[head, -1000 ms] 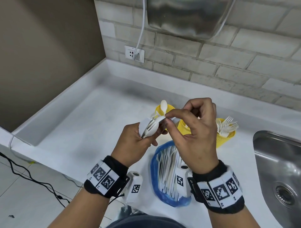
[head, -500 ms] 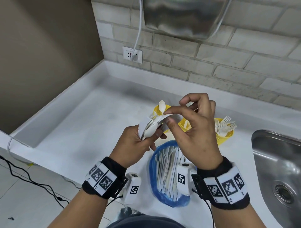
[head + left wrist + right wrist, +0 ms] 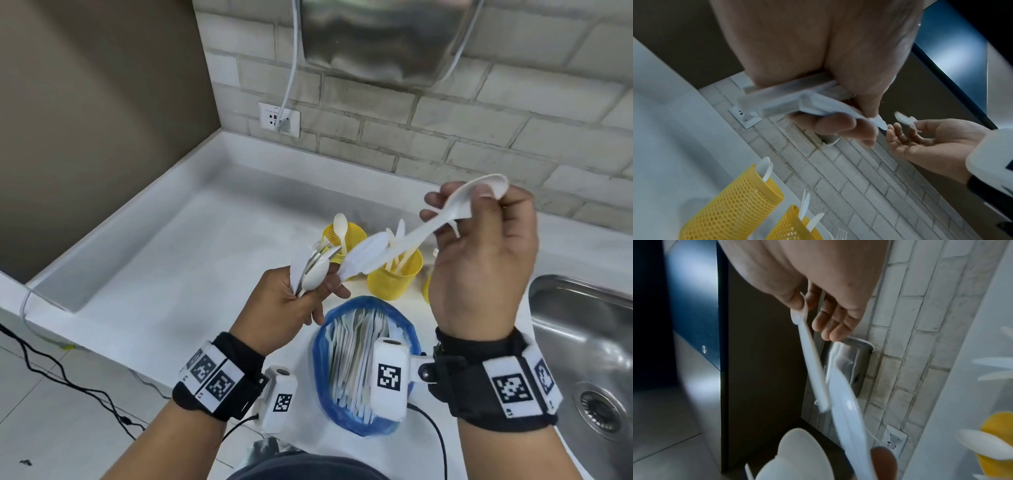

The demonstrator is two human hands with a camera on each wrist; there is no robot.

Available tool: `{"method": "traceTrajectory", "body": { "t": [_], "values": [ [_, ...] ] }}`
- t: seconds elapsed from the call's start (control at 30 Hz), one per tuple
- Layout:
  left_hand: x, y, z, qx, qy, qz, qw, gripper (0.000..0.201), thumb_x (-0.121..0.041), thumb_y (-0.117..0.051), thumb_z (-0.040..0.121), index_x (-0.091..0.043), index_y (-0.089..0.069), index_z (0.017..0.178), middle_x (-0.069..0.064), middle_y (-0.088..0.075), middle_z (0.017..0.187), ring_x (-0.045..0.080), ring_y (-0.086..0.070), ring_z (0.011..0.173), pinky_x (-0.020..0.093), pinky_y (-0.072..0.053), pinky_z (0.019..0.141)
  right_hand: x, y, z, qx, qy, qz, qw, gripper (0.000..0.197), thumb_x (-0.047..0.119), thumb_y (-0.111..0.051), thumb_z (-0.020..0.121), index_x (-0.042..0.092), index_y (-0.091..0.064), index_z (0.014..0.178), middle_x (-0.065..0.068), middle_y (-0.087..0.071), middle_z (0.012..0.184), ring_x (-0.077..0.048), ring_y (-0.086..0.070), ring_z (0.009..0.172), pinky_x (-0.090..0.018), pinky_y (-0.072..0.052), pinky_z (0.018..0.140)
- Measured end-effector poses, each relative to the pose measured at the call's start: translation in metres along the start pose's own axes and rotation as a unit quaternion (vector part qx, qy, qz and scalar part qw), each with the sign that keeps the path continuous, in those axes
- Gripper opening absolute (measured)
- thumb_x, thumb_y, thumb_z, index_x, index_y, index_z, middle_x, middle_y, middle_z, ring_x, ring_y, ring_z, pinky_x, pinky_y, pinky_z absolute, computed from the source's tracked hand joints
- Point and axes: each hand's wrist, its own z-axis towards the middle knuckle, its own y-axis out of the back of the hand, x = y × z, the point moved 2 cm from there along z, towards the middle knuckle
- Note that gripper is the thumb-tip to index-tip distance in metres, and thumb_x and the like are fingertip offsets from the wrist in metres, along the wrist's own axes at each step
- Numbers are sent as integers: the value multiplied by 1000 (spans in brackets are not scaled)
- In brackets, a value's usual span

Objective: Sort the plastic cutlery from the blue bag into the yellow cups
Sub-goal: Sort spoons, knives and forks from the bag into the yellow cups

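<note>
My left hand (image 3: 317, 286) grips a bundle of white plastic cutlery (image 3: 313, 274) above the counter, a spoon bowl outermost. The bundle (image 3: 818, 104) fills its fingers in the left wrist view. My right hand (image 3: 462, 212) is raised to the right and pinches the handle of a white plastic knife (image 3: 373, 253). The serrated blade (image 3: 846, 410) slants down toward the left hand. The blue bag (image 3: 323, 346) lies open below my hands, full of wrapped cutlery. Behind stand yellow mesh cups: one (image 3: 356, 234) with a spoon, one (image 3: 394, 281) with knives. A third is mostly hidden by my right hand.
A steel sink (image 3: 582, 342) is sunk into the white counter (image 3: 171, 274) at the right. The brick wall behind carries a socket (image 3: 279, 120) and a metal dispenser (image 3: 387, 41). Cables trail on the floor (image 3: 51, 428) at the left.
My right hand has drawn the knife out of the left hand's bundle, up and to the right. The left hand has stayed put with the rest.
</note>
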Motion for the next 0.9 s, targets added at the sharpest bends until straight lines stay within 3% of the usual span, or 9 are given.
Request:
{"method": "traceTrajectory", "body": {
  "t": [0.1,0.17,0.23,0.33,0.47,0.57,0.67,0.77,0.9],
  "values": [
    [-1,-2,-1,-2,1,-8,1000,14,-27,-59,101,-25,-73,100,-6,-79,91,19,-60,55,28,-52,55,13,-6,-4,41,56,-7,998,2,15,-38,112,16,-38,110,-21,-60,89,-39,-64,64,-39,-54,61],
    [-1,-3,0,1,0,-11,1000,16,-29,-59,101,-23,-74,99,-5,-79,91,20,-60,55,29,-53,55,14,-8,-11,106,68,-27,992,4,15,-39,111,16,-35,111,-17,-46,74,-30,-47,49,-28,-42,46],
    [-4,-4,0,6,-1,-15,1000,19,-35,-60,98,-23,-75,98,-5,-79,91,21,-60,55,30,-53,55,13,-11,-17,193,43,-91,976,6,14,-49,107,14,-45,112,-7,-43,68,-21,-41,51,-25,-37,47],
    [-6,-6,-1,10,-4,-11,1000,20,-38,-61,95,-28,-74,84,-7,-76,75,17,-58,52,26,-50,53,2,-10,-27,307,-11,-277,911,19,16,-74,94,18,-65,111,-3,-62,70,-8,-57,58,-24,-48,56],
    [-6,-8,-1,9,1,9,1000,39,-31,-62,98,-42,-70,62,-9,-67,54,13,-56,49,19,-47,52,-9,-13,-31,334,45,-400,852,11,17,-73,91,25,-74,99,6,-72,73,-8,-68,70,-23,-52,66],
    [-5,-7,-2,12,7,0,1000,26,-40,-62,95,-38,-75,73,-2,-72,62,19,-58,52,23,-50,55,-10,-12,-29,327,53,-383,863,13,8,-70,91,20,-74,93,7,-71,72,-9,-67,68,-15,-46,62],
    [-1,-4,-2,20,15,2,1000,22,-36,-60,100,-25,-78,92,2,-78,81,23,-61,56,28,-52,56,-5,-12,-23,269,42,-335,902,9,8,-68,95,17,-69,95,7,-70,79,-12,-66,75,-23,-49,67],
    [0,-4,-3,23,19,4,1000,20,-30,-59,102,-21,-76,98,-4,-78,84,20,-60,55,27,-52,55,-1,-12,-19,264,25,-300,916,3,13,-62,100,15,-61,99,8,-65,83,-10,-62,75,-26,-48,69],
    [0,-7,-2,36,23,5,999,21,-29,-58,103,-16,-74,102,-10,-78,85,19,-58,55,26,-51,56,-3,-10,-15,191,-50,-170,965,17,18,-50,107,1,-50,106,-26,-57,77,-24,-45,50,-36,-39,49]
  ]
}}
